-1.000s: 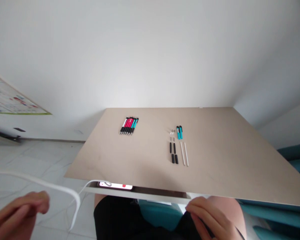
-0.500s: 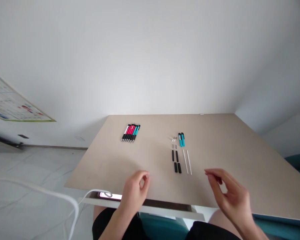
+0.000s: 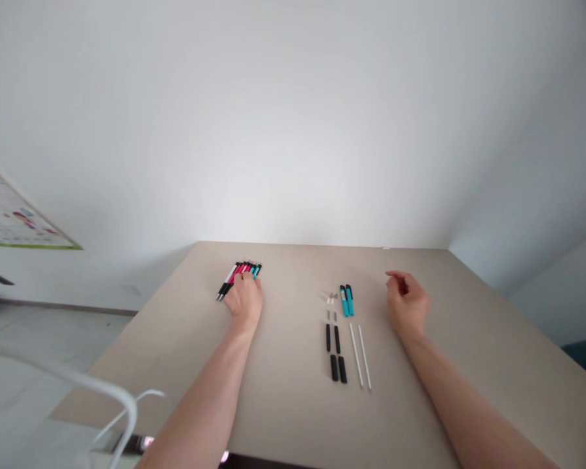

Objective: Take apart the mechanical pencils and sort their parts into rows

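Note:
My left hand point(image 3: 245, 301) lies over the right part of a row of several click pens point(image 3: 230, 277) at the back left of the table. Its fingertips touch the pens, hidden behind the hand, so whether they grip one I cannot tell. The pens have white, red and teal barrels with black grips. My right hand point(image 3: 407, 301) is loosely curled, index finger out, with nothing seen in it. To its left lie two teal pen barrels point(image 3: 346, 301), two white refills point(image 3: 360, 355), black grips point(image 3: 332, 339), black pieces point(image 3: 338, 369), and small metal and clear parts point(image 3: 331, 301).
The beige table point(image 3: 288, 404) meets a white wall point(image 3: 293, 130) at the back. A white cable point(image 3: 102, 384) arcs at the lower left, beside a dark object point(image 3: 134, 444) at the table's front edge. A poster point(image 3: 19, 215) hangs on the left.
My left hand has moved from the front edge forward onto the row of pens. My right hand has moved forward beside the teal barrels. The view has tilted and shifted slightly.

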`<state>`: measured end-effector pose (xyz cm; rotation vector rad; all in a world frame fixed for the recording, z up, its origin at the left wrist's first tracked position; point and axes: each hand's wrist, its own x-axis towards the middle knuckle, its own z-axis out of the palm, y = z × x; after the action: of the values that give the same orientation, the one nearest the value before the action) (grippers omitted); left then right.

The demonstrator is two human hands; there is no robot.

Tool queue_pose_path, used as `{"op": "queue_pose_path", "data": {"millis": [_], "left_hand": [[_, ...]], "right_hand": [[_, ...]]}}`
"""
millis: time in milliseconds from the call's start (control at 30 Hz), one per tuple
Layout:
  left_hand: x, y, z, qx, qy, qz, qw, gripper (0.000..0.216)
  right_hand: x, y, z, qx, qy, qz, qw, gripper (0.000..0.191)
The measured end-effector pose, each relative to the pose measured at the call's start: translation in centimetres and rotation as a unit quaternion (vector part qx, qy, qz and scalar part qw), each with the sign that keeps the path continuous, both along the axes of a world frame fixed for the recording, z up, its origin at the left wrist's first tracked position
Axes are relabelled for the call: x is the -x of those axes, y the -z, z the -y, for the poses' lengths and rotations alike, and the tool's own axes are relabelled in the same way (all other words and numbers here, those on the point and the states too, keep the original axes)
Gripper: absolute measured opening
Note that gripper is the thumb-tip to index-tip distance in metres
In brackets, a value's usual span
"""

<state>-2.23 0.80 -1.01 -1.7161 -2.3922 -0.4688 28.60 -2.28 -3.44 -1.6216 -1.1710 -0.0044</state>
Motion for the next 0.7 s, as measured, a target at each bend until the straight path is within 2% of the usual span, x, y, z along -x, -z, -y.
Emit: {"op": "queue_pose_path", "data": {"millis": [133,400,500,567,633,667,700], "left_hand": [[0.2,0.4,-0.6,0.0,0.007,-0.01,1.0,0.022],[0.8,-0.4,-1.4,0.077,-0.014,0.018,0.997,0.025],[1.1,-0.6,-1.6,0.081,-0.005,0.029,0.996,0.023],[0.8,-0.7,-1.6,0.046,0.028,0.052,0.997,0.021],[-0.3,-0.6,-1.2,-0.01,0.1,0.12,0.988,0.021],[-1.0,-0.5,-0.9,-0.032,0.156,0.178,0.971,0.022],[-1.8,-0.4,-0.5,-0.041,0.214,0.256,0.942,0.023]], "right_hand": [[-0.5,0.3,-0.3,0.003,-0.034,-0.006,0.999,0.022],[-0.1,-0.4,-0.6,0.023,-0.081,-0.005,0.996,0.023],[0.1,-0.5,-0.4,0.03,-0.094,-0.003,0.995,0.021],[0.4,-0.6,-0.1,0.037,-0.118,0.0,0.992,0.021],[1.1,-0.9,0.2,0.046,-0.16,-0.001,0.986,0.024],[1.5,-1.0,0.4,0.048,-0.189,-0.002,0.981,0.026],[2.0,-1.2,0.6,0.052,-0.221,0.001,0.974,0.029]]}}
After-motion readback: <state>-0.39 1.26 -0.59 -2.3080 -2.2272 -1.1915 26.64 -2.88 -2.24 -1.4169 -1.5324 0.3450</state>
